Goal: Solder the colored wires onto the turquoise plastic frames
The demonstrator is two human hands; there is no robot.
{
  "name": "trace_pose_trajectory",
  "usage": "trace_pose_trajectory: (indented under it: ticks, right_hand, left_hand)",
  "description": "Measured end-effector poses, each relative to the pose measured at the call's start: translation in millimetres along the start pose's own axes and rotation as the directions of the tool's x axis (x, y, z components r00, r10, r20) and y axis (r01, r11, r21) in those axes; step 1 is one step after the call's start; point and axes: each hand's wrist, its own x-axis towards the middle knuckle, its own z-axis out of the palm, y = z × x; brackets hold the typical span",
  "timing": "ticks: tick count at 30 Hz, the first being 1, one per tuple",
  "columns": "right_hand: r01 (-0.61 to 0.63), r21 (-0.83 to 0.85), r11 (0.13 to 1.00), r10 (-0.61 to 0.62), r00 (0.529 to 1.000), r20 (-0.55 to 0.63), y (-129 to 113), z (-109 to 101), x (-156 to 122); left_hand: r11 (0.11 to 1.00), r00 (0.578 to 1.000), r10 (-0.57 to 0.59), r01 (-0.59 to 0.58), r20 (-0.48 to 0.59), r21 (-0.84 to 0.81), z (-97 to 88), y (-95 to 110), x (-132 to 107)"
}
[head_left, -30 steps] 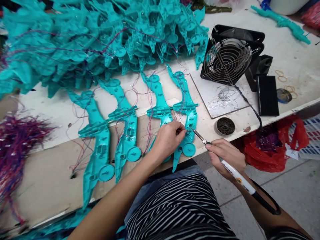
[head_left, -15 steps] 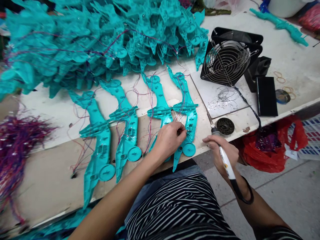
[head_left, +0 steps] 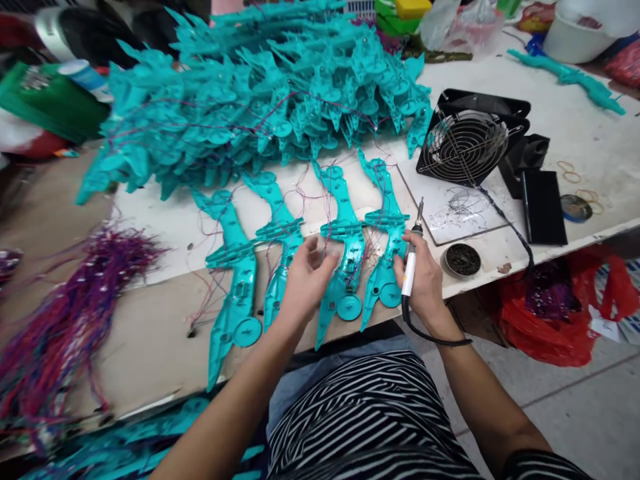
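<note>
My right hand [head_left: 424,277] is closed around a soldering iron [head_left: 409,270] with a white handle and black cord. Its metal tip points up and away from me. The thumb and fingers of that hand are beside the rightmost turquoise plastic part [head_left: 384,270]. My left hand [head_left: 309,277] has its fingers apart over the gap between the second turquoise part [head_left: 274,200] and the third turquoise part [head_left: 345,200]. Nothing shows in its grasp. Farther left lies another turquoise part [head_left: 233,230]. Thin red and purple wires [head_left: 327,207] run across these parts.
A large heap of turquoise parts [head_left: 280,100] fills the back. Right of the row are a caged black fan [head_left: 463,150], a white tile [head_left: 435,223] with wire scraps, a round tin [head_left: 463,260] and a black box [head_left: 544,207]. Wire bundles [head_left: 85,313] lie left.
My left hand has moved left, off the rightmost part, and its fingers have spread. My right hand has brought the soldering iron left, beside that part. The camera view has shifted.
</note>
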Motion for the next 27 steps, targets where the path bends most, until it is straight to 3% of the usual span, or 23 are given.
trace_pose_trajectory:
  ticks: [3,8,12,20,25,27]
  right_hand:
    - [-0.068,-0.002,0.998,0.068,0.998,-0.003,-3.2,5.5,3.7]
    - [-0.21,0.034,0.977,0.211,0.977,-0.038,-1.9,12.6,6.7]
    - [-0.265,0.095,0.96,0.276,0.953,-0.126,-0.1,7.2,2.4]
    - [-0.238,-0.014,0.971,0.237,0.971,-0.02,-6.1,9.6,23.7]
    - [-0.28,0.238,0.93,0.284,0.959,0.02,-2.9,12.1,24.3]
    - [-0.298,0.32,0.899,0.317,0.948,-0.007,-2.8,8.4,21.0]
  left_hand:
    - [0.961,0.973,-0.192,0.213,0.129,-0.177,0.3,9.0,-8.2]
    - [0.875,0.909,-0.297,0.382,0.293,-0.297,9.7,25.7,-25.3]
    - [0.86,0.895,-0.257,0.384,0.365,-0.335,10.7,28.2,-30.6]
    - [0.849,0.893,-0.207,0.367,0.399,-0.379,12.8,22.8,-29.7]
    - [0.851,0.918,-0.169,0.32,0.36,-0.417,15.4,10.3,-23.7]
    - [0.843,0.909,-0.15,0.323,0.389,-0.43,14.7,4.1,-21.0]
